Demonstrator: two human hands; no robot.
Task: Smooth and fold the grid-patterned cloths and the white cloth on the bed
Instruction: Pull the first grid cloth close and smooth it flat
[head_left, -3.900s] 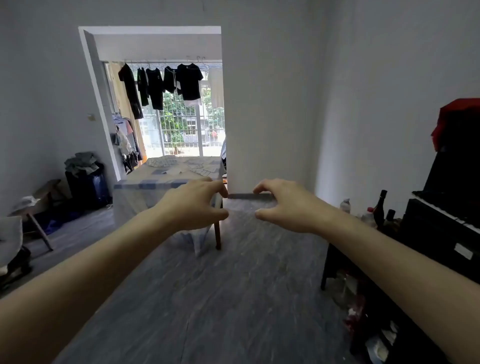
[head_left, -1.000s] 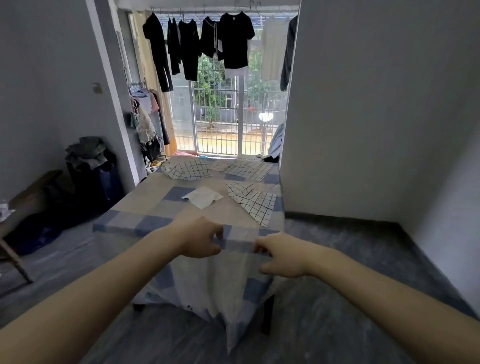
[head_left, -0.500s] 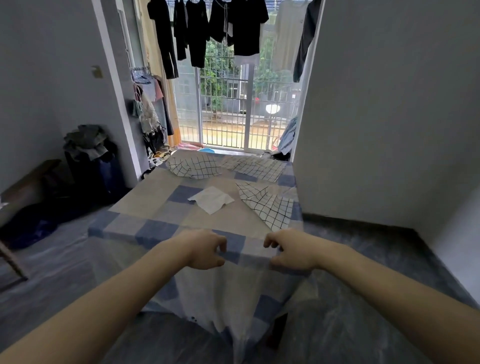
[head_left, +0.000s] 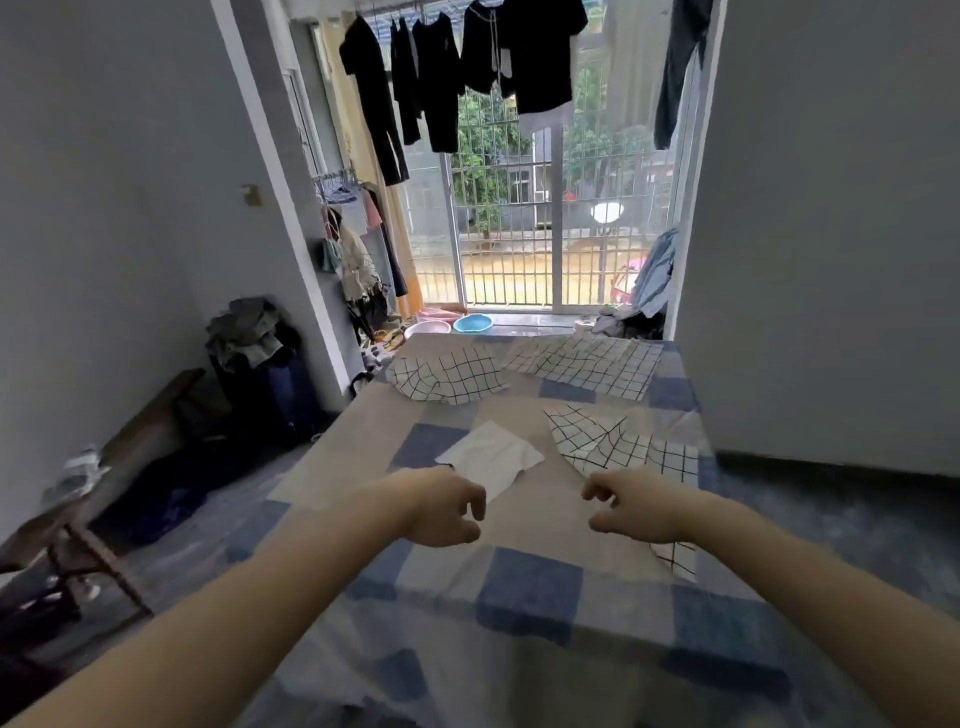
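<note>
Head view, both forearms extended over the near part of the bed (head_left: 524, 582), which carries a blue, beige and white checked cover.

Left hand (head_left: 441, 506): above the cover, fingers (head_left: 475, 499) loosely curled with a gap to the thumb, nothing between them. It sits just at the near corner of the white cloth (head_left: 491, 460); contact cannot be judged.

Right hand (head_left: 636, 509): same posture, fingers curled and parted, holding nothing. It overlaps the near grid cloth (head_left: 618, 441) in the picture; touching or not, cannot tell. A corner of that cloth shows below the wrist, close to the bed's near edge.

Cloth positions:
- White cloth: mid-bed, slightly left of centre, crumpled, corners uneven.
- Near grid cloth: right side of the bed, creased, running along toward the right edge.
- Far-left grid cloth (head_left: 447, 374): rumpled, near the far left corner.
- Far-right grid cloth (head_left: 587, 364): lying flatter, along the far edge, its right end close to the wall-side edge.
- All four lie apart from one another, with bare cover between.

Edges and room:
- Near edge of the bed lies under the forearms; the cover hangs down over it.
- Right edge runs close to the grey wall (head_left: 831, 234), with a strip of floor showing beside it.
- Left edge opens onto grey floor (head_left: 218, 519); a wooden bench (head_left: 130, 447) and a dark pile of bags and clothes (head_left: 260, 364) stand against the left wall, well apart from the bed.
- Beyond the far edge: basins (head_left: 472, 323) on the floor, a barred window, dark garments (head_left: 519, 52) hanging overhead.
</note>
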